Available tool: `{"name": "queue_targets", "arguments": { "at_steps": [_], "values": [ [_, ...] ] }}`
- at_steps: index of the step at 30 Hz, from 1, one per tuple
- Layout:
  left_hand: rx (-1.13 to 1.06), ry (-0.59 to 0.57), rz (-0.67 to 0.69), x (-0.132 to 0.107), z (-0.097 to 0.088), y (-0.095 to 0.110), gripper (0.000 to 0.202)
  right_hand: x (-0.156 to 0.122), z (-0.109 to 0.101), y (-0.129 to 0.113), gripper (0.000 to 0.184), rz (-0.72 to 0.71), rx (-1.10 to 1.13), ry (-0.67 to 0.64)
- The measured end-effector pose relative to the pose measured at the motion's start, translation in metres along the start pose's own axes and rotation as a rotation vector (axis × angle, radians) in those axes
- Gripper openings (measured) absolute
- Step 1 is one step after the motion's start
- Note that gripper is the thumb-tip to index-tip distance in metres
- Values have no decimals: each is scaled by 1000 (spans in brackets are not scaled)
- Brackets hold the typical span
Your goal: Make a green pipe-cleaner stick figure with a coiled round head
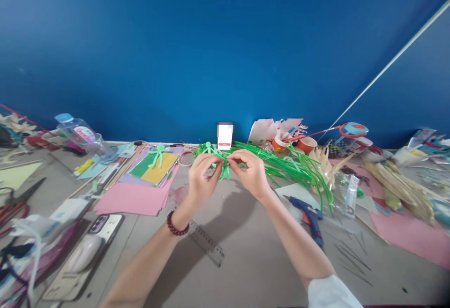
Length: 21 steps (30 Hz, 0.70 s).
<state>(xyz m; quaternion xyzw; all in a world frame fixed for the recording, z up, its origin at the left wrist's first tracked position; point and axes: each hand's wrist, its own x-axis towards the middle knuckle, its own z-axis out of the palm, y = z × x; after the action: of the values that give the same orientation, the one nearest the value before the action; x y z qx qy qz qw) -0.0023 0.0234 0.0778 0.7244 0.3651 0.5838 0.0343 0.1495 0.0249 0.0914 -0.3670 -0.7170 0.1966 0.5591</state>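
Both hands meet over the middle of the table, pinching a small bright green pipe cleaner figure [225, 171] with thin limbs hanging down. My left hand [204, 176], with a dark red bead bracelet on its wrist, grips its left side. On the other side, my right hand [249, 171] has thumb and fingertips closed on it. The fingers partly cover the figure. Just behind stands a phone [225, 138] with a lit white screen. A paler green figure [208, 148] is beside the phone, and another light green figure [159, 155] lies on coloured sheets at the left.
Loose green pipe cleaners [281, 160] spread right of my hands. A blue glue gun [311, 216] lies nearer me. Below my left wrist is a clear ruler [206, 244]. Pink paper [131, 199], a white phone [84, 256], scissors [21, 202] and a plastic bottle [78, 132] occupy the left side.
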Motion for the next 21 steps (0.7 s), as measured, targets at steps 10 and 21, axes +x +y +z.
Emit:
{"name": "queue_targets", "arguments": {
  "at_steps": [10, 21],
  "values": [
    [15, 4, 76, 0, 0, -2, 8, 4, -7, 7, 5, 74, 95, -82],
    [1, 23, 60, -1, 2, -6, 7, 0, 0, -1, 7, 18, 12, -5]
  ]
}}
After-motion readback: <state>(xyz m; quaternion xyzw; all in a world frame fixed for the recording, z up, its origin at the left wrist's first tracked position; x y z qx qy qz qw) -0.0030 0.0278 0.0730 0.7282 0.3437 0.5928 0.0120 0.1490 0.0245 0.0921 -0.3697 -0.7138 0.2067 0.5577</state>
